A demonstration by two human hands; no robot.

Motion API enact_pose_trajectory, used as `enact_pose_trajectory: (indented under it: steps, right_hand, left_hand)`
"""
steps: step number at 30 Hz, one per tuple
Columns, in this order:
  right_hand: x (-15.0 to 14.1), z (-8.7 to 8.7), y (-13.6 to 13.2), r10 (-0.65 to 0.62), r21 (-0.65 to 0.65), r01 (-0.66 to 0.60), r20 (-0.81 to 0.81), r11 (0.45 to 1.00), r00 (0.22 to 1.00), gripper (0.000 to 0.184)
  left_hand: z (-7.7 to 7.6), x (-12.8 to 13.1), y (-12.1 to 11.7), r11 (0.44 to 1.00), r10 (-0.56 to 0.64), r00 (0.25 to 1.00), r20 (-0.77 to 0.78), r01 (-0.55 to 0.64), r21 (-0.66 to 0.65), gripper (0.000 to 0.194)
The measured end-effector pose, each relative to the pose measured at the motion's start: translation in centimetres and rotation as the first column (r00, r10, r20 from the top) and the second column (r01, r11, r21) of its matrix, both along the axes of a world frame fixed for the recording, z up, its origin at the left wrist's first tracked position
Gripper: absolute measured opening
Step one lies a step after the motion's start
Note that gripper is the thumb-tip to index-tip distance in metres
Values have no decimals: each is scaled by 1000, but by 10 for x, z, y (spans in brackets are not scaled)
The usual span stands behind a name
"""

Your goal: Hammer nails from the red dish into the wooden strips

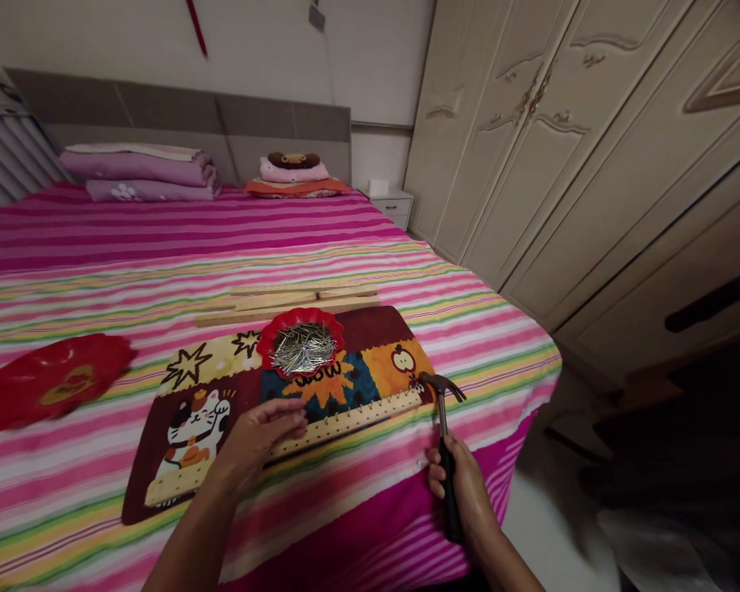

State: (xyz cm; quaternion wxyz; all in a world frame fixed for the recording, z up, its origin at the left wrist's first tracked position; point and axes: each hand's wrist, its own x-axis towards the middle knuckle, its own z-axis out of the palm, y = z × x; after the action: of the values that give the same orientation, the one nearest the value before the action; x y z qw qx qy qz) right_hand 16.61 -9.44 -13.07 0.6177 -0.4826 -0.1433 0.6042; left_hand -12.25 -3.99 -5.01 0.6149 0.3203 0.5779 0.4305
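Note:
My right hand (460,485) is wrapped around the black handle of a claw hammer (443,419), whose metal head is raised beside the right end of a wooden strip (345,423). The strip lies across a patterned mat (141,448), with rows of dark holes or dots along it and several nails standing up in its right part. Over the strip's middle is my left hand (262,436), thumb and fingers pinched together; whatever is between the fingertips is too small to make out. Behind the strip, a red scalloped dish (265,349) holds a heap of loose nails (305,347).
More wooden strips (284,306) lie behind the dish. A red plate (55,382) sits at the left on the striped bedspread (321,526). Folded bedding (141,173) is stacked by the headboard (160,115). A wardrobe (518,140) stands on the right, past the bed's edge.

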Motion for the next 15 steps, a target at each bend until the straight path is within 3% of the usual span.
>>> enact_pose_trajectory:
  steps: [5, 11, 15]
  right_hand:
    - [0, 1, 0, 1, 4, -1, 6, 1000, 1000, 31]
    - [0, 0, 0, 10, 8, -10, 9, 1000, 1000, 28]
    - [0, 1, -1, 14, 3, -14, 5, 1000, 1000, 28]
  left_hand:
    - [-13, 5, -7, 1000, 17, 985, -175, -14, 22, 43]
    - [-23, 17, -6, 995, 101, 971, -218, -95, 39, 44]
    - [-24, 20, -7, 997, 68, 935, -347, -49, 63, 38]
